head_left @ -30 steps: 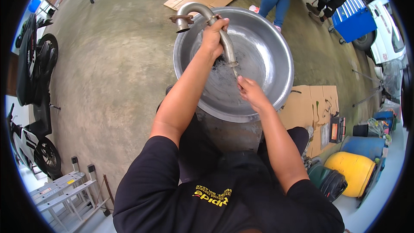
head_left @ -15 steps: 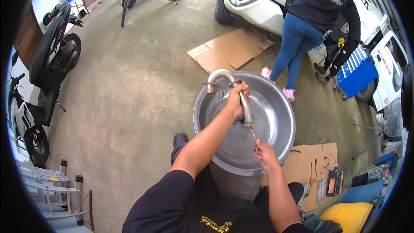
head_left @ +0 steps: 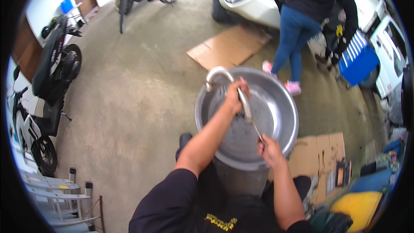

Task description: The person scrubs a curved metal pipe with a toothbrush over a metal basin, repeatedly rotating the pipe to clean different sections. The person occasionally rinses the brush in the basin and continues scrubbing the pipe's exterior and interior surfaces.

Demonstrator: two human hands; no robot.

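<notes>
My left hand (head_left: pixel 234 98) is wrapped round a bent silver metal pipe (head_left: pixel 246 110), an exhaust pipe by its shape, with a hooked, flanged far end. The pipe is held over a wide round metal basin (head_left: pixel 295 123). My right hand (head_left: pixel 270 150) is closed on the near end of a thin rod (head_left: pixel 257 131). The rod's far tip meets the pipe's lower opening; blur hides how far in it goes. Dark smudges mark the basin's bottom.
Flattened cardboard (head_left: pixel 228 46) lies beyond the basin, beside a white vehicle (head_left: pixel 254 0). Another person (head_left: pixel 295 30) stands at the right, near a blue tool cabinet (head_left: pixel 360 67). Cardboard with small parts (head_left: pixel 304 155) is at near right; motorbike (head_left: pixel 54 73) and ladder (head_left: pixel 56 185) stand left.
The view has shifted slightly. My right hand has moved a little with the rod, and the reddish part seen at the pipe's opening no longer shows. My left hand keeps its hold.
</notes>
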